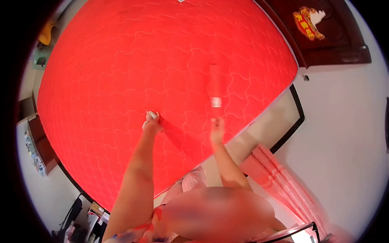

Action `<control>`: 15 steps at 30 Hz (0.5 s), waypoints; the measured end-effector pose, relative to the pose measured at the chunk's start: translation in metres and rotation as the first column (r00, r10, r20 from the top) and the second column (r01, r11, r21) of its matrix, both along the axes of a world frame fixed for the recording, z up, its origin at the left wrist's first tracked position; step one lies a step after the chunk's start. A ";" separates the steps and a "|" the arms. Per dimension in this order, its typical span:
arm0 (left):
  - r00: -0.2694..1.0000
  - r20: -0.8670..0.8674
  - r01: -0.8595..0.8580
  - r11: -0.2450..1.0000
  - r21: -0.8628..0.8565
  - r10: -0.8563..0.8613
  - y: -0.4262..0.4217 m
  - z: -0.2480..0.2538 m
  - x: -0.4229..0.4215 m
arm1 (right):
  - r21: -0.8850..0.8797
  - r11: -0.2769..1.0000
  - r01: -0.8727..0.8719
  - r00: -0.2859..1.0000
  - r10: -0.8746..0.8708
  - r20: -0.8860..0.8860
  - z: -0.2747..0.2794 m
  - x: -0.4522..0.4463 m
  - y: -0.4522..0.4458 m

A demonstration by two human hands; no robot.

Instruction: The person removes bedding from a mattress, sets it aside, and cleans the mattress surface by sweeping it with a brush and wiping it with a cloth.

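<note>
A red quilted mattress cover (109, 89) with wavy stitching spreads out below me. My left hand (152, 119) rests on it with fingers closed around a small crumpled white cloth (152, 115). To the right, my right hand (217, 129) is closed and smeared by motion. It grips the near end of a long, flat red tool (215, 79), perhaps a bed brush, with a white band (216, 102) near the hand. The tool lies over the cover, its red nearly matching the fabric. Whether it touches the cover I cannot tell.
A dark wooden headboard (336, 48) with a red and gold sticker (308, 24) stands at the upper right. Pink curtains (279, 178) hang at the lower right by the white wall (336, 121). Bags and boxes (87, 220) sit at the lower left.
</note>
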State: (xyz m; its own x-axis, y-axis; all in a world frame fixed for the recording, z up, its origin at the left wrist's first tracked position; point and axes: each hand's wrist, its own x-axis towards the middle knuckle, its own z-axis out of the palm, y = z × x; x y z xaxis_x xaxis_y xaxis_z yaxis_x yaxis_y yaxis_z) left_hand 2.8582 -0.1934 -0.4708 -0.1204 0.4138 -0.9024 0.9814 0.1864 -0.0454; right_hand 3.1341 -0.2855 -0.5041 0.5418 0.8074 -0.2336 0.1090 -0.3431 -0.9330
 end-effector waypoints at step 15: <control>0.969 0.017 0.240 0.953 0.187 -0.247 -0.027 -0.092 -0.058 | -0.127 0.886 0.446 0.892 -0.451 -0.020 -0.043 0.143 -0.146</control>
